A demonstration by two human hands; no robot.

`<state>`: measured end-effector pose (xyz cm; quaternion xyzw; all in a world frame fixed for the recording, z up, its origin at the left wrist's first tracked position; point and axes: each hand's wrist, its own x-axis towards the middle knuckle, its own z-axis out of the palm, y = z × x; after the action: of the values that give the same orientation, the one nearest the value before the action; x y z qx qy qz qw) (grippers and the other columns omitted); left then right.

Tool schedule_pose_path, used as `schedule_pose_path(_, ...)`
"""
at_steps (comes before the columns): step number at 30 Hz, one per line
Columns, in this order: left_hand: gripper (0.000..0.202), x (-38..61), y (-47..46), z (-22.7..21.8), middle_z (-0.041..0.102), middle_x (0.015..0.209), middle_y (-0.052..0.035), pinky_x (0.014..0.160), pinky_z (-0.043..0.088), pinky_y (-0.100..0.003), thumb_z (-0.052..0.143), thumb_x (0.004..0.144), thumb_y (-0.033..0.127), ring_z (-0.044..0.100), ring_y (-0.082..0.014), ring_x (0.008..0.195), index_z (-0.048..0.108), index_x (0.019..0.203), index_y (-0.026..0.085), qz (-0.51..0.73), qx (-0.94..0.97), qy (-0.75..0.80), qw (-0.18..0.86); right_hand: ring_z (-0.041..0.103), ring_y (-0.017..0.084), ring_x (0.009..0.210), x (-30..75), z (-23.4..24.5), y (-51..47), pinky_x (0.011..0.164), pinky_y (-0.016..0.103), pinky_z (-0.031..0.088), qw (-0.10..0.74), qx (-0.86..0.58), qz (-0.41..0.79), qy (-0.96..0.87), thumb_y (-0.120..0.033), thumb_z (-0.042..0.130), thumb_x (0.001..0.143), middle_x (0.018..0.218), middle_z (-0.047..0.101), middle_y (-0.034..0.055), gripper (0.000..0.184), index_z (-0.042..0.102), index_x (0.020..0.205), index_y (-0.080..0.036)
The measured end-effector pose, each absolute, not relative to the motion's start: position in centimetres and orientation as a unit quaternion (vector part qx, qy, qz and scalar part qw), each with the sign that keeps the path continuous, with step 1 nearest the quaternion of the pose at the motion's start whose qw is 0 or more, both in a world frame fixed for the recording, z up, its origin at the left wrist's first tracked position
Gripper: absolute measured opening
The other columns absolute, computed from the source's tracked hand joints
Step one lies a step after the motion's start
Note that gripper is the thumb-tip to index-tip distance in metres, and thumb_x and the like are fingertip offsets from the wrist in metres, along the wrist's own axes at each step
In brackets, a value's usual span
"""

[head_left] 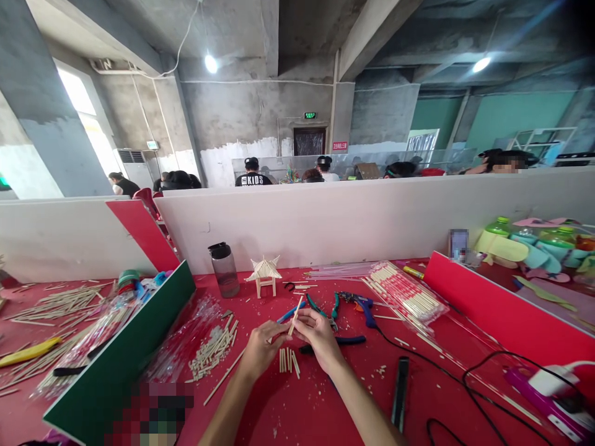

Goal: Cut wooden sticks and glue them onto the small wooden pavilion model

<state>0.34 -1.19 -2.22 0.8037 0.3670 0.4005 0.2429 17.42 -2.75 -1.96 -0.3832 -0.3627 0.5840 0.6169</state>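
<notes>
In front of my chest, my right hand point(320, 334) pinches a short wooden chopstick point(296, 314) that slants upward between the fingers. My left hand point(266, 348) is closed at the lower end of the same chopstick, thumb and fingertips almost meeting the right ones. Beneath the hands lie several cut stick pieces point(289, 362) in a row. A small pavilion model point(265, 275) made of sticks stands upright behind the hands. Pliers with green handles point(333, 310) and a blue hot glue gun point(366, 308) rest just beyond my right hand.
Left of my hands are a pile of cut sticks point(214, 353) and a dark water bottle point(224, 269). To the right lie packaged chopsticks point(411, 294), a black cutter point(400, 393), a cable and a purple power strip point(551, 402). Green point(125, 359) and red point(502, 316) boards flank the table.
</notes>
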Motion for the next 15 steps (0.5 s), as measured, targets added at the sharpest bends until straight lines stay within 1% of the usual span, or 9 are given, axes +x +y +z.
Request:
schedule_pose_path(5, 0.027, 0.33, -1.35, -1.62, 0.075, 0.105, -0.0075, 0.088, 0.051, -0.031, 0.062, 0.088, 0.033, 0.068, -0.0207, 0.094, 0.072, 0.110, 0.022, 0.401, 0.781, 0.379, 0.293, 0.069, 0.019, 0.080, 17.48, -1.58, -2.66, 0.078, 0.033, 0.058, 0.633, -0.361, 0.604, -0.323, -0.039, 0.088, 0.058, 0.085, 0.071, 0.0035, 0.045, 0.064, 0.089, -0.017)
schedule_pose_path(7, 0.023, 0.44, -1.40, -1.42, 0.074, 0.101, -0.0072, 0.088, 0.051, -0.031, 0.061, 0.088, 0.034, 0.068, -0.0210, 0.093, 0.072, 0.103, 0.019, 0.417, 0.760, 0.384, 0.317, 0.069, 0.018, 0.082, 17.53, -1.48, -2.63, 0.079, 0.032, 0.057, 0.644, -0.342, 0.613, -0.306, -0.036, 0.088, 0.059, 0.086, 0.071, 0.0029, 0.043, 0.064, 0.090, -0.018)
schedule_pose_path(10, 0.023, 0.74, -1.40, -1.50, 0.073, 0.089, -0.0064, 0.082, 0.051, -0.030, 0.058, 0.090, 0.036, 0.067, -0.0199, 0.086, 0.070, 0.092, 0.017, 0.445, 0.733, 0.389, 0.336, 0.069, 0.018, 0.084, 17.60, -1.36, -2.68, 0.081, 0.032, 0.056, 0.644, -0.326, 0.626, -0.296, -0.035, 0.088, 0.060, 0.088, 0.071, 0.0029, 0.042, 0.064, 0.089, -0.018)
schedule_pose_path(15, 0.025, 1.30, -1.55, -1.86, 0.069, 0.086, -0.0051, 0.077, 0.050, -0.029, 0.053, 0.093, 0.038, 0.064, -0.0182, 0.081, 0.065, 0.095, 0.017, 0.449, 0.725, 0.395, 0.342, 0.069, 0.018, 0.086, 17.52, -1.27, -2.92, 0.085, 0.034, 0.056, 0.650, -0.304, 0.637, -0.281, -0.032, 0.089, 0.060, 0.088, 0.071, 0.0021, 0.039, 0.064, 0.088, -0.019)
